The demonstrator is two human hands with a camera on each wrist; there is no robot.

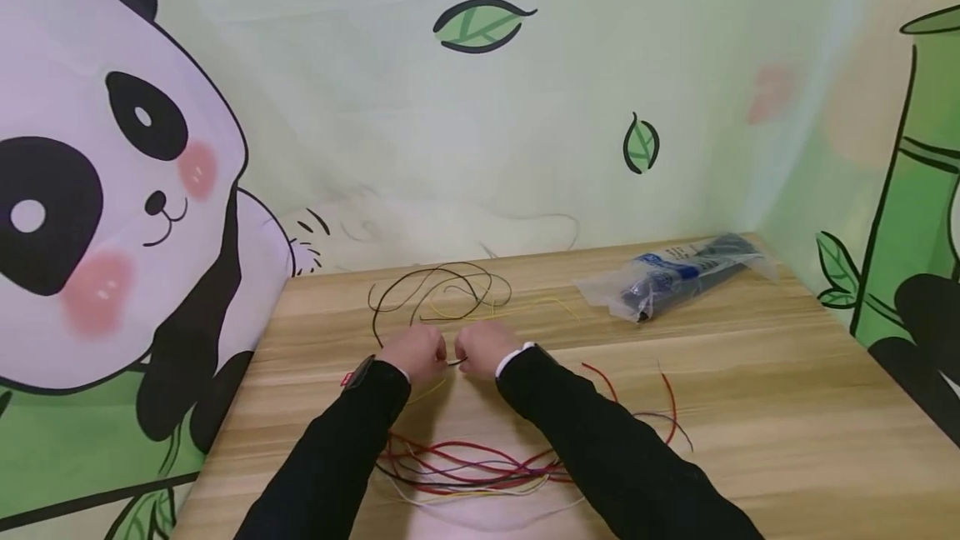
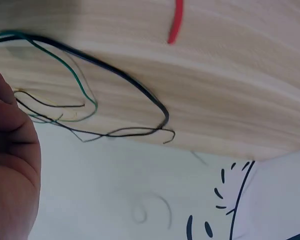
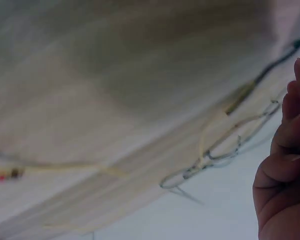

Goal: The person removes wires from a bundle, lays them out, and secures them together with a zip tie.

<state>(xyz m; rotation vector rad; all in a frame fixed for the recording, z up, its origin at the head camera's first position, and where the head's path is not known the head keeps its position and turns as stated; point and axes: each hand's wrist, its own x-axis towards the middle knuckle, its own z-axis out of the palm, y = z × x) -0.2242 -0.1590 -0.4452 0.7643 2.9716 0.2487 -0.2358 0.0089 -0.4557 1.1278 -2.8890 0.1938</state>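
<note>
Black wire (image 2: 122,74) bows out in a wide loop over the far left part of the table (image 1: 750,340), some of it reaching the far edge, with a green wire (image 2: 74,73) curving inside it in the left wrist view. From my end I read the loop as lying beyond the left hand (image 1: 417,350), and that is the hand nearer to it. In the head view the loop's near leg comes down to that hand's knuckles.

A thin yellow wire (image 1: 429,391) shows just under the left hand, on the near side. Its fingers are curled in, and I take them to be pinching the wire, though the fingertips themselves are hidden from me.

Between the hands I see a short dark length, its long axis crosswise, roughly along the far edge and tipped slightly up to the right. I cannot trace it unbroken back to the loop.

The right hand (image 1: 480,344) sits close beside the left, apart by that small gap, fingers bent and closed on the other end of the dark length.

Red wires (image 1: 450,444) lie bundled toward the near edge, between the sleeves. A clear bag (image 1: 678,273) rests near the far right corner.
</note>
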